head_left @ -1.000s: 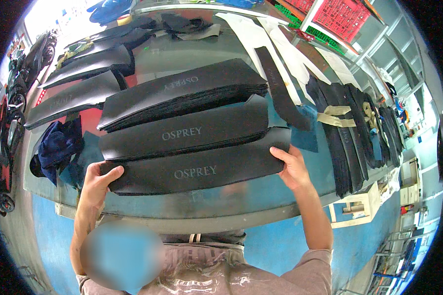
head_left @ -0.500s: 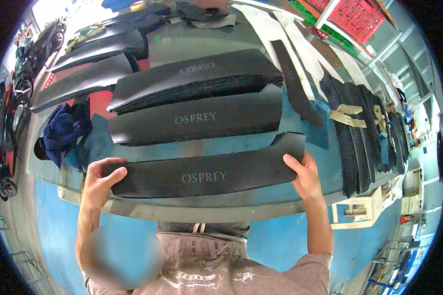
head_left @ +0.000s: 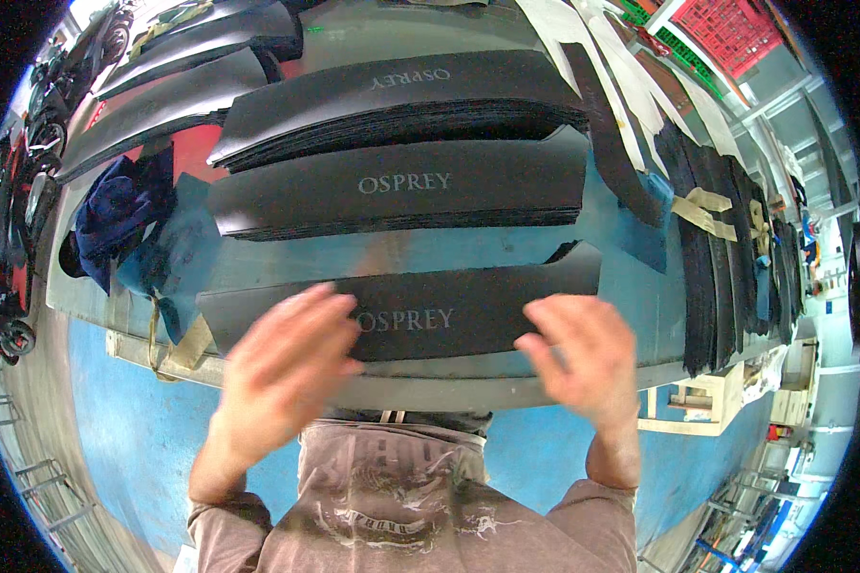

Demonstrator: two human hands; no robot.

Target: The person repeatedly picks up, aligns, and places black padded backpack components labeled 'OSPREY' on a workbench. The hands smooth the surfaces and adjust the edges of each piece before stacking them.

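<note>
A long black fabric panel (head_left: pixel 468 304) with pale lettering lies alone along the near edge of the table (head_left: pixel 420 256). My left hand (head_left: pixel 287 363) is over its left half and my right hand (head_left: pixel 578 358) is over its right half. Both hands are blurred, with fingers spread and nothing gripped. Behind the panel sit two stacks of the same black panels, a middle stack (head_left: pixel 401 196) and a far stack (head_left: pixel 401 95).
A dark blue cloth (head_left: pixel 115 215) is bunched at the table's left end. Long black strips (head_left: pixel 721 248) and pale tape pieces lie down the right side. More black curved pieces (head_left: pixel 162 91) lie at far left. Blue floor (head_left: pixel 115 420) lies below the table edge.
The single panel has been drawn off the stacks to the table's near edge. My hands have let go of its ends and moved inward over its middle.
</note>
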